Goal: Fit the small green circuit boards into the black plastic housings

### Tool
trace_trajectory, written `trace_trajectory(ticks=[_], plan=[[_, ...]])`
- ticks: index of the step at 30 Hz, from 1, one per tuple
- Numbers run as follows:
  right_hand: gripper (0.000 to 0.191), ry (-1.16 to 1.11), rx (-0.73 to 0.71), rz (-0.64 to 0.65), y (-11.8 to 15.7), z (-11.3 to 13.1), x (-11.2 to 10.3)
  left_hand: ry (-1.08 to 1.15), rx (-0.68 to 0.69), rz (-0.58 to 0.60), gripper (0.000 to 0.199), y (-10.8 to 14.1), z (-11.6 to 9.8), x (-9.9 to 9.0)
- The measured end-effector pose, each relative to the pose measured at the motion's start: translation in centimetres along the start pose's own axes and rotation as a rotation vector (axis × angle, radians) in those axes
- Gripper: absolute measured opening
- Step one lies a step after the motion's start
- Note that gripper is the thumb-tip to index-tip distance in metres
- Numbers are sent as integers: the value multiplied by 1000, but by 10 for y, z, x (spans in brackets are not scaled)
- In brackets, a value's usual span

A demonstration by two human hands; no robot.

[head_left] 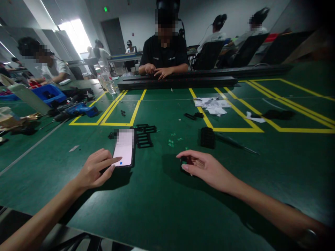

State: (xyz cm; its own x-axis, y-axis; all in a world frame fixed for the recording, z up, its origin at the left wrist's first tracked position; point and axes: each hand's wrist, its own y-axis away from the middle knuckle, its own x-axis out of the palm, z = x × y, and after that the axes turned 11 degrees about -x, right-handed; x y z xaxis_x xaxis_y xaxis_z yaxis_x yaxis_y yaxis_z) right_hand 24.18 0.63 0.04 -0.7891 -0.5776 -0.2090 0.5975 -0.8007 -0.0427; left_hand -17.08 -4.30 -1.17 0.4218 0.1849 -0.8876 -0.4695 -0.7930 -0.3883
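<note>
The left hand (98, 167) touched the screen of a phone (123, 148) with an extended index finger, its other fingers loosely bent, as the phone lay on a green surface (146, 209). Well to the phone's right, the right hand (202, 168) pinched a small black part (182, 161) between thumb and fingers, green showing on it. Black frames (143, 139) lay just beside the phone, with green bits (171, 143) farther right, then a black block (207, 137) and a screwdriver (243, 147). Beyond the phone, to its left, sat a blue power tool (78, 110); beyond it to the right lay crumpled paper (213, 104). Across from the phone, a person in black (164, 52) sat behind long black bars (178, 83), hands close together.
</note>
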Motion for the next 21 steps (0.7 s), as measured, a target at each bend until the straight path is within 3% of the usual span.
trace_trajectory(ticks=[10,16,21], plan=[[36,8,-12,4,3,-1,-1,-123,-211,-84,33,-15,17,0],[36,5,-17,5,2,1,-1,-71,-225,-88,37,-31,27,1],[38,13,-24,3,3,-3,-1,-22,-231,-14,42,-32,25,3]])
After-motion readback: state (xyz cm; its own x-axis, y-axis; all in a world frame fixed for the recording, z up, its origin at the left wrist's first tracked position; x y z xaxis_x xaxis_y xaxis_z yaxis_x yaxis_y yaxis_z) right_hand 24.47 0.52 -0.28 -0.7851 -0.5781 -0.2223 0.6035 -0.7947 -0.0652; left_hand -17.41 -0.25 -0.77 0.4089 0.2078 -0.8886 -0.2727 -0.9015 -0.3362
